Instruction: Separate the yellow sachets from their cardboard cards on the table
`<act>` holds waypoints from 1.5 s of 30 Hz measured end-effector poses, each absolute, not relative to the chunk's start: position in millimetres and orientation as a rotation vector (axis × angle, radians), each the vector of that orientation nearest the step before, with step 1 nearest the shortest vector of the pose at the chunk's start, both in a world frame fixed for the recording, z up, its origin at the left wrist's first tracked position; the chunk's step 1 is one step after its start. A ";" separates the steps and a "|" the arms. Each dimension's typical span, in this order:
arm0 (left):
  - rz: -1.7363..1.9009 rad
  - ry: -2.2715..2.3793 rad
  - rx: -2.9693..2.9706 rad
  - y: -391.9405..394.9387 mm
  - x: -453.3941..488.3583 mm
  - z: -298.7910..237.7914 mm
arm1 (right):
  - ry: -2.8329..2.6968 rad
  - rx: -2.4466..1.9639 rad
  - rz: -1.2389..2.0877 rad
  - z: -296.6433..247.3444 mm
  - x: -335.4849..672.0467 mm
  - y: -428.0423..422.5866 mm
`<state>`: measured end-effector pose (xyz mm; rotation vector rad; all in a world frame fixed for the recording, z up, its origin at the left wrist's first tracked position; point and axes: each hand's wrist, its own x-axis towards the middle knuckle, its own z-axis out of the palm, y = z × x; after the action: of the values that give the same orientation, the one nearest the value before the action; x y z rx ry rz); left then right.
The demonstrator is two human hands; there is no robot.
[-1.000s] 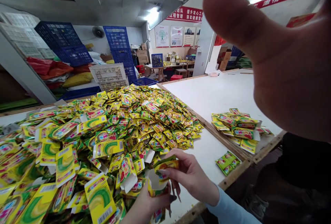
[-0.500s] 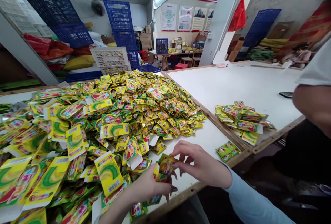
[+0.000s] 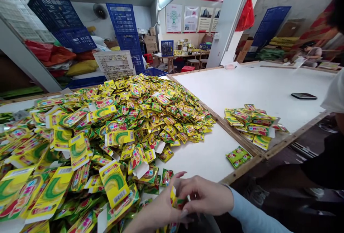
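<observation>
My left hand (image 3: 158,206) is wrapped round a small yellow candy box (image 3: 173,196) at the table's front edge; a white edge of its card shows. My right hand (image 3: 206,194) has its fingers curled in against the same box, thumb below and forefinger above. Between the fingers a bit of green and red print shows; the rest is hidden. Just beyond the hands lies a green candy sachet (image 3: 167,177). To their left spreads a large heap of yellow and green sachets (image 3: 161,118), with flat-printed yellow boxes (image 3: 114,182) on top.
Right of a wooden divider (image 3: 228,129) sits a smaller pile of boxes (image 3: 249,120), with a green packet (image 3: 238,156) nearer me. A phone (image 3: 303,96) lies on the white table (image 3: 258,86). A person (image 3: 333,93) is at the right edge. Blue crates (image 3: 123,28) stand behind.
Both hands have come down and nearer to me with the box, baring a sachet on the table. The person at right has shifted right, uncovering the phone.
</observation>
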<state>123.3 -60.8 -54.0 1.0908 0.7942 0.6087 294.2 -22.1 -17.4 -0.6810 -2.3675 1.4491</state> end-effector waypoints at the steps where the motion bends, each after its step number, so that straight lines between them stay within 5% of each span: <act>1: 0.577 0.780 1.104 -63.5 125.7 -57.0 | -2.344 -0.677 1.408 -20.5 295.7 -25.1; 7: 0.500 1.183 1.715 -67.6 116.0 -51.7 | -2.018 -1.135 1.096 -14.1 373.8 3.3; 14: 0.390 1.739 2.450 -48.5 54.7 -66.5 | -1.825 -1.766 -0.149 -1.6 457.8 71.1; 22: 0.076 1.845 2.604 -46.0 45.8 -80.6 | -2.272 -1.408 0.374 -72.6 310.6 44.2; 27: 0.242 2.046 2.695 -39.0 28.3 -79.0 | -2.302 -1.205 0.864 -102.0 250.7 16.8; 34: 0.561 2.057 2.609 -36.6 50.0 -66.3 | -1.945 -1.305 1.225 -119.3 263.7 28.2; 45: 0.309 2.017 2.309 26.0 121.3 -91.7 | -1.301 -1.221 1.608 -132.6 300.7 27.8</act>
<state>121.3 26.0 -91.7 2.3091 2.0173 0.3093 300.7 27.8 -132.6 -1.2210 -1.3010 1.6080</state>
